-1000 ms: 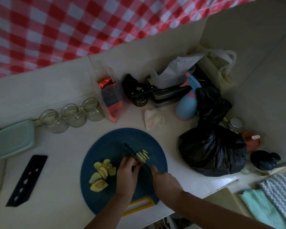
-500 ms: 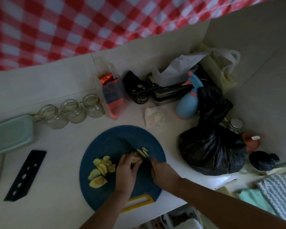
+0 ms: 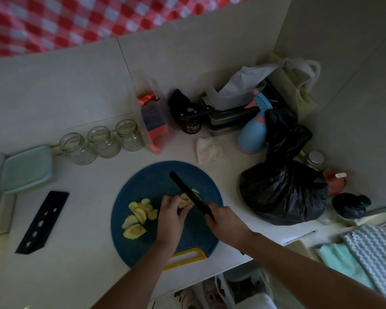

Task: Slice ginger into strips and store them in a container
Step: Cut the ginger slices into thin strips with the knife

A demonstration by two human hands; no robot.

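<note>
Counter [image 3: 76, 253]; three jars [image 3: 101, 142]; one knife [image 3: 187, 191], right hand [image 3: 226, 221]; ginger [image 3: 184, 197], left hand [image 3: 171, 217].

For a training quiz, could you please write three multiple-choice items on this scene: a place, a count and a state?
1. Where does the black knife sheath lie? A. on the counter left of the cutting board; B. on the board; C. in a drawer.
2. How many glass jars stand behind the board? A. two; B. three; C. five.
3. What is the right hand doing? A. resting open; B. holding a cup; C. gripping the knife.
Answers: A, it lies on bare counter beside the board; B, three stand in a row; C, its fingers wrap the handle.
</note>
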